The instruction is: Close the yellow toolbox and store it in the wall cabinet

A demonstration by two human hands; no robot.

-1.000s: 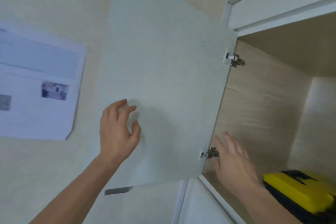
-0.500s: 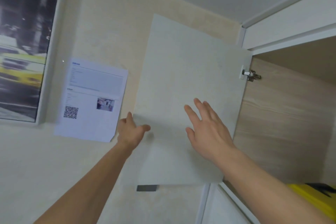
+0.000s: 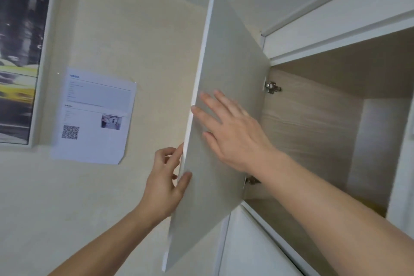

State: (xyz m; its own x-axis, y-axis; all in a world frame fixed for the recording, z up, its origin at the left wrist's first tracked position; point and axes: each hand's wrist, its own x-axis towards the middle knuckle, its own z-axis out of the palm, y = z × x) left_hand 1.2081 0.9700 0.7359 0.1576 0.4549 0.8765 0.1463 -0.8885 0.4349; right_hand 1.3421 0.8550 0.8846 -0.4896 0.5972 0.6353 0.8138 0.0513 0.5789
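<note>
Left hand [image 3: 164,182] is clamped on the free edge of the cabinet door [image 3: 226,105]: thumb on the inner face, fingers wrapped round the edge to the outer side. Reads as the grip that steers the swing. Right hand [image 3: 233,132] is not gripping anything, fingers spread and palm laid flat on the door's inner face just above the left hand, most likely adding push and keeping the panel from flexing. Hands are apart, both on the same door, on opposite sides of its free edge. Door stands roughly half swung, hinged on its far side: upper hinge [image 3: 271,87] clear, lower hinge [image 3: 251,179] partly behind the right forearm. Right of the door the wall cabinet [image 3: 313,132] is open, wood-grain interior, mostly bare from this angle. Yellow toolbox: only a thin yellowish strip low in the cabinet just above the right forearm, too little to confirm, and can't tell whether its lid is shut. Judgement: toolbox is probably stowed, closing the door is the last step. Risk is left-hand fingers pinched at the frame if they stay wrapped on the edge. Left of the door, on the wall: a printed notice [image 3: 96,116] with a QR code, and further left a framed picture [image 3: 20,56].
</note>
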